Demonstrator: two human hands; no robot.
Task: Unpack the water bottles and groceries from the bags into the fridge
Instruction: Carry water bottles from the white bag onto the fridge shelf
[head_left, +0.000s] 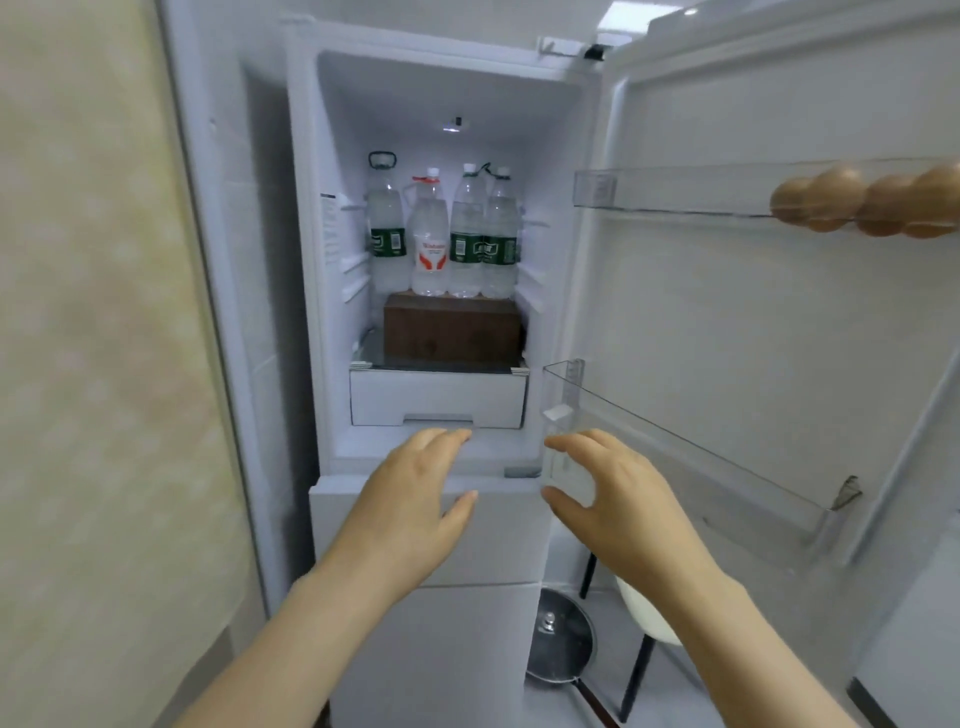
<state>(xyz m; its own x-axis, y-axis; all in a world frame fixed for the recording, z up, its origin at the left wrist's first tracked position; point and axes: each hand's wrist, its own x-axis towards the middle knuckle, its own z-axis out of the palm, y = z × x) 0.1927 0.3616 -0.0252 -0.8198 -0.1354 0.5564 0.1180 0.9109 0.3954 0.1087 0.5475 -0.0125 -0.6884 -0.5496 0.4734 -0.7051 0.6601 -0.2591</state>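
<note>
Here both hands, left hand (410, 493) and right hand (618, 499), hover empty with fingers apart before the open fridge (332, 364); four water bottles (441, 234) stand at the far back atop a brown box (452, 332), eggs (862, 202) sit in the right door shelf

A home kitchen: an open white fridge (436, 249) stands against a wallpapered wall (93, 312), eggs (872, 205) line its door shelf (675, 189), and a lidded pan (561, 642) sits on the floor beside a chair (644, 618).
</note>
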